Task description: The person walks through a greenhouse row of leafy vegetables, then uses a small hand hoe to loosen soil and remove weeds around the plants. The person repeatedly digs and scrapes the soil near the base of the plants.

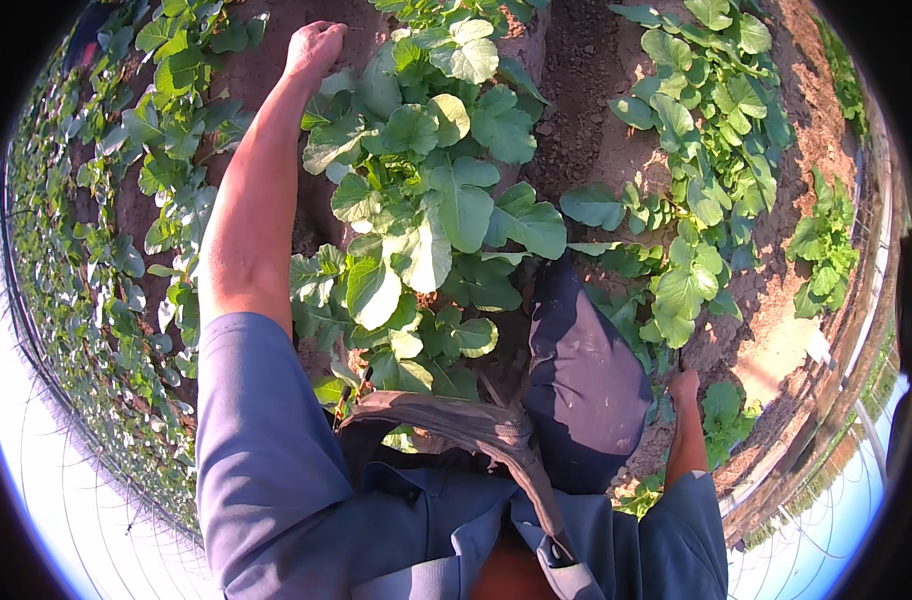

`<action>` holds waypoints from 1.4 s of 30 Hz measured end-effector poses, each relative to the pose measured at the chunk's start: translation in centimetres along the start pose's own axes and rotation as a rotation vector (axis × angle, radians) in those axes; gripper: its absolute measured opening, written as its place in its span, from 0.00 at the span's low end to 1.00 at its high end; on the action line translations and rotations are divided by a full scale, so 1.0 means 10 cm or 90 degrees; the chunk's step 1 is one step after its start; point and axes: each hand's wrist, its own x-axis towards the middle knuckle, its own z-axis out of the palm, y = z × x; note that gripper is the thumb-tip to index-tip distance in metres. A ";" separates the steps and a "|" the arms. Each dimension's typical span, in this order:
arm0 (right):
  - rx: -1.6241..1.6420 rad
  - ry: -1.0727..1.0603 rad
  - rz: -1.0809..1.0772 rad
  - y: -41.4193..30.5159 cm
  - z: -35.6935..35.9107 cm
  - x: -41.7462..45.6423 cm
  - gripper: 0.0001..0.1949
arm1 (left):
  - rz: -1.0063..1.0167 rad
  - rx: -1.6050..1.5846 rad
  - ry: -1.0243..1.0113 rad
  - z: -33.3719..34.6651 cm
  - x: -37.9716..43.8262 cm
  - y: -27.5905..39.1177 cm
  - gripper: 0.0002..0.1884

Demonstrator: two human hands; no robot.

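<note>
My left hand [317, 51] is stretched far forward over bare soil, left of a row of broad-leaved green plants [433, 202], possibly radish or another leafy brassica. Its fingers are curled together, and what looks like a thin stalk [355, 29] sticks out at the fingertips. Low on the right, my right hand [683, 385] is closed around a thin dark object [680, 360], perhaps a tool handle. Most of that object is hidden by the hand and the leaves of the right-hand plant row [696, 195].
My dark-trousered knee [587, 382] presses between the two rows, against leaves. A brown strap [441, 412] hangs across my front. More leafy plants [95, 247] spread on the left. A dirt furrow [579, 97] runs ahead; a pale curved edging [861, 330] bounds the right.
</note>
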 end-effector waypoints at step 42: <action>0.043 -0.001 -0.020 -0.05 0.07 0.19 0.10 | 0.143 0.337 -0.468 0.73 -3.63 0.23 0.16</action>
